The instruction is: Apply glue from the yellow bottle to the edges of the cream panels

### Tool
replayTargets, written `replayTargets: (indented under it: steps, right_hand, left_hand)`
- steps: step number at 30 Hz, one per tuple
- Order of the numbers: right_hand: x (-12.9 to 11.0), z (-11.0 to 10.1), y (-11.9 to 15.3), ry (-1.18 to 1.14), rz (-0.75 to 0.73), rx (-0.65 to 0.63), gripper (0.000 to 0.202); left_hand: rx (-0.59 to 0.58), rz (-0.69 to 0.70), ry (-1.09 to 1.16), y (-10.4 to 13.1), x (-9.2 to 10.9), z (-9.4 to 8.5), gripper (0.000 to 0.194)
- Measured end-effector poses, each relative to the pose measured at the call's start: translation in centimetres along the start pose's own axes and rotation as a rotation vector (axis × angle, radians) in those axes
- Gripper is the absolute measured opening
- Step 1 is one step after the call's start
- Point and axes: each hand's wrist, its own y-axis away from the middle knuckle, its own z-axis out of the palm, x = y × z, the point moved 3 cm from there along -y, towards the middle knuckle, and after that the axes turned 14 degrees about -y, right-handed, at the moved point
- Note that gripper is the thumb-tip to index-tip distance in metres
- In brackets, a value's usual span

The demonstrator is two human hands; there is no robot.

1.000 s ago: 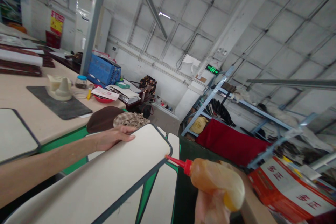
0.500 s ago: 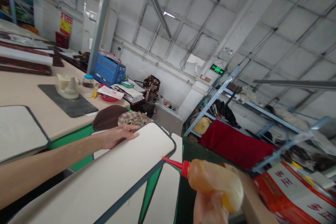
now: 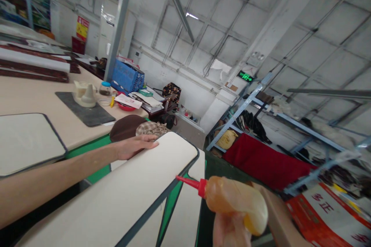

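My right hand (image 3: 232, 228) is wrapped around a squeeze bottle (image 3: 236, 198) of amber liquid, tilted so its long red nozzle points left. The nozzle tip touches, or nearly touches, the dark edging of a long cream panel (image 3: 121, 197), a little below its rounded far corner. My left hand (image 3: 137, 146) grips the panel's far left edge, its fingers on the top face and the rest hidden behind. Beneath this panel lie more cream panels (image 3: 187, 208) with dark edging, over a green surface (image 3: 171, 204).
At left, a beige table (image 3: 31, 92) carries another cream panel (image 3: 26, 142), a black mat (image 3: 87, 114) and a jar with a blue lid (image 3: 104, 88). A brown stool seat (image 3: 127, 126) stands behind my left hand. An orange and white carton (image 3: 330, 216) is at lower right.
The nozzle tip has moved along the panel's edging, away from the rounded corner and toward me. My left hand keeps its hold on the panel. The whole view has shifted slightly.
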Motion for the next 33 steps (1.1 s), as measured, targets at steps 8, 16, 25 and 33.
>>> replayTargets:
  steps: [8, 16, 25, 33]
  right_hand:
    - [0.0, 1.0, 0.6, -0.016, 0.058, -0.036, 0.040]
    - [-0.2, 1.1, 1.4, -0.009, 0.124, 0.038, 0.046]
    - [-0.3, 0.3, 1.8, 0.012, 0.149, 0.048, 0.045]
    - [-0.8, 1.2, 1.6, 0.032, 0.076, 0.010, 0.043]
  left_hand:
    - [0.067, -0.040, -0.043, 0.3, 0.3, -0.3, 0.064]
    - [0.086, -0.069, 0.001, -0.2, 0.1, -0.8, 0.061]
    - [0.098, -0.102, 0.007, -0.6, 0.5, -0.4, 0.060]
    - [0.069, -0.104, -0.037, -1.0, 1.2, 0.1, 0.048]
